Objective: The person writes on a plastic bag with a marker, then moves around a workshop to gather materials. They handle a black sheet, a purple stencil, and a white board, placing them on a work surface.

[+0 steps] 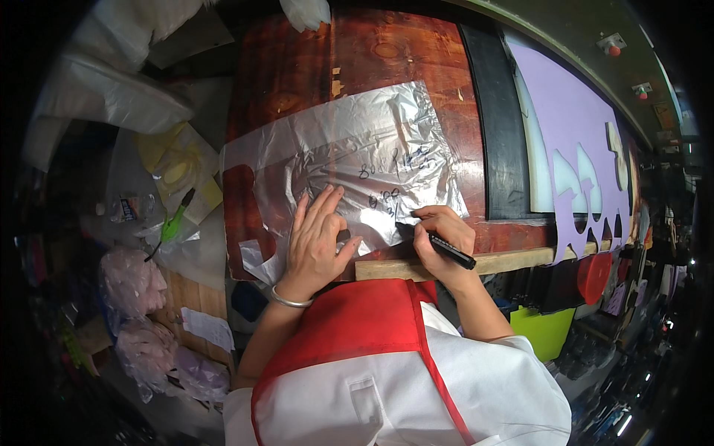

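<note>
A clear, crinkled plastic bag [320,149] lies flat on the reddish-brown wooden table [297,59], with black handwriting on its right part. My left hand [316,238] rests on the bag's near part, fingers stretched out and pressing it down. A silver bangle [290,299] circles that wrist. In my right hand [446,238] is a black marker pen [455,253], gripped between the fingers. Its writing end points at the plastic just below the written marks. The very tip is hard to make out.
A wooden strip [491,262] runs along the table's near edge. Purple sheet material with cut-out shapes [573,111] lies on the right, beside a black strip [497,134]. Green-handled snips [175,221] and plastic-wrapped bundles [130,282] are at left. A red round object [595,278] sits lower right.
</note>
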A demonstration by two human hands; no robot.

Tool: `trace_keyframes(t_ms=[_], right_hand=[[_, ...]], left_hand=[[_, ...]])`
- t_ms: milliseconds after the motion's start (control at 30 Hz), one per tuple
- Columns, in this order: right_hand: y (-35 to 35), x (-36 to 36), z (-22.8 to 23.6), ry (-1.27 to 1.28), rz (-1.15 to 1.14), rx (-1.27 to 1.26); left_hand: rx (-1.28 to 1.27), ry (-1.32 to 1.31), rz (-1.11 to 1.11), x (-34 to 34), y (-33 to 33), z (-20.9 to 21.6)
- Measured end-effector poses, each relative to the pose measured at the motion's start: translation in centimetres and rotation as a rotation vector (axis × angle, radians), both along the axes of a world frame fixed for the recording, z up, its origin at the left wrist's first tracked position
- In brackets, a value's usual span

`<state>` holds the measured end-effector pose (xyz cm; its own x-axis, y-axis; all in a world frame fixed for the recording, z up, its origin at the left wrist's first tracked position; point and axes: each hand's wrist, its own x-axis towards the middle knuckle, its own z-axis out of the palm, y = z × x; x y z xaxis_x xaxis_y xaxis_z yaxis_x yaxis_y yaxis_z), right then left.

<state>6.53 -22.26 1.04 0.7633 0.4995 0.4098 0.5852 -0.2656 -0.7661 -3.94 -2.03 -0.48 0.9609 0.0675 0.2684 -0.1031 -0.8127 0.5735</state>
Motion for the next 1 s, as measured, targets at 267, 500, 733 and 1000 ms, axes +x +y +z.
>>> trace_keyframes(t_ms=[267,500,733,1000], right_hand=[[-0.22,0.14,-0.26,-0.026,-0.045,0.008],[-0.12,0.16,-0.22,0.001,-0.061,0.010],[-0.05,0.17,-0.28,-0.010,-0.057,-0.014],[-0.11,0.13,-0.30,0.003,-0.058,-0.032]], left_hand=[[0.003,0.008,-0.006,0.04,0.01,-0.03],[-0.001,0.011,-0.010,0.06,0.08,-0.08],[-0.004,0.006,-0.011,0.03,0.12,-0.06],[-0.002,-0.002,-0.006,0.04,0.08,-0.03]])
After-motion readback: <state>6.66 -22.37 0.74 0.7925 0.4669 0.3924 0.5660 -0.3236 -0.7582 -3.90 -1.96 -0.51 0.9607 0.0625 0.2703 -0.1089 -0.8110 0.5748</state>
